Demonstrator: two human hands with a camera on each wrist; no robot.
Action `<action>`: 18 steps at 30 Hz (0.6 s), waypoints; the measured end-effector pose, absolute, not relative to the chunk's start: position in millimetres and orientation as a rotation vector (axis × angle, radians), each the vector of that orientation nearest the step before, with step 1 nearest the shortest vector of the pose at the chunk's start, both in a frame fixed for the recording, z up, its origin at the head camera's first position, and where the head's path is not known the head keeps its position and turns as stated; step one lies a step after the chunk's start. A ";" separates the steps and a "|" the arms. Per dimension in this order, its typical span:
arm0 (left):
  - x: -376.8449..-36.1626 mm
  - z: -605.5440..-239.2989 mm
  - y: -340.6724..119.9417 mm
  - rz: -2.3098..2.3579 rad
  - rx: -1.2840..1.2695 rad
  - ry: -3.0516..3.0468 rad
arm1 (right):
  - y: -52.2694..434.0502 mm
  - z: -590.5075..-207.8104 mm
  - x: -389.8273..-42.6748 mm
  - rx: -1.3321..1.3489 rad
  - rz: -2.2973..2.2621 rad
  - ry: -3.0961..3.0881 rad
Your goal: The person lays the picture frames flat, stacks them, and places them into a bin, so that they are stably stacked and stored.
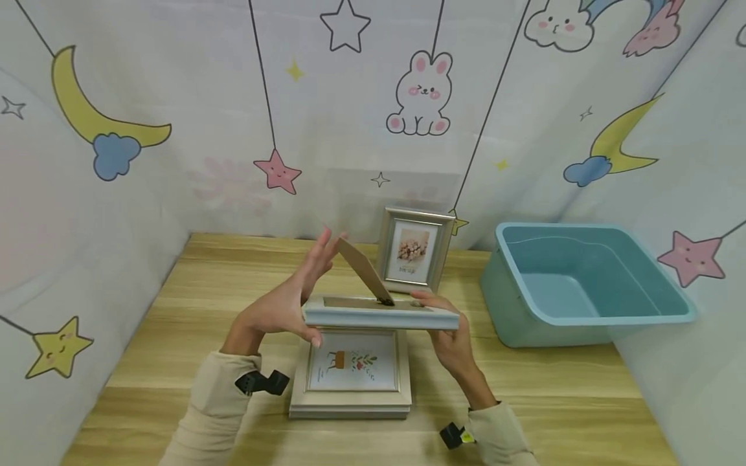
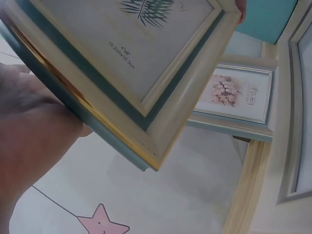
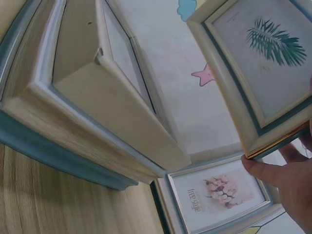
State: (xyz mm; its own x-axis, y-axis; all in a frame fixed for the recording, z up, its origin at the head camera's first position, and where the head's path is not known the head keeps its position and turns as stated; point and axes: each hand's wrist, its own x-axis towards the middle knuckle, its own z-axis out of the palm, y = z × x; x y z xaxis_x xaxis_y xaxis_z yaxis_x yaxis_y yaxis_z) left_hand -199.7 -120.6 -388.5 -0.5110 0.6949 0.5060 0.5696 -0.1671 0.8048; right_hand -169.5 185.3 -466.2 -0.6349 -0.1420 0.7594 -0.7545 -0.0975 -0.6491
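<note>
Both hands hold a pale picture frame (image 1: 379,318) level above the table, with its back upward and its brown stand leg (image 1: 362,268) swung out. At the left edge, my left hand (image 1: 282,303) has its thumb below the frame, and its raised fingers are by the leg's top. My right hand (image 1: 453,336) grips the opposite edge. A green leaf print shows on the held frame's face (image 2: 146,73) in the left wrist view. Directly beneath lies a stack of frames (image 1: 350,400), the top one bearing a plant-and-animal-like print, partly hidden by the held frame.
Behind the hands, a silver-beige frame (image 1: 416,249) with a pink flower print stands upright near the curtain. A blue-green plastic tub (image 1: 548,323) sits at the right of the wooden table (image 1: 192,291). A cartoon-patterned white curtain (image 1: 215,97) encloses the back and sides.
</note>
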 end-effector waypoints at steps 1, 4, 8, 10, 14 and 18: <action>-198.7 -388.4 -119.6 1.779 1.501 1.967 | 185.5 -466.6 -170.2 0.987 1.768 -1.704; -194.7 -385.5 -116.6 1.802 1.509 1.987 | 185.9 -466.6 -172.2 0.994 1.733 -1.658; -190.2 -383.7 -115.6 1.841 1.512 1.975 | 186.4 -466.1 -174.3 1.007 1.688 -1.616; -187.4 -383.3 -115.6 1.865 1.499 1.963 | 186.8 -465.5 -174.8 1.018 1.674 -1.601; -181.3 -384.3 -115.7 1.961 1.451 1.920 | 187.2 -463.6 -175.2 1.035 1.653 -1.584; -175.5 -391.1 -115.8 2.151 1.394 1.888 | 187.8 -462.5 -176.7 1.020 1.650 -1.550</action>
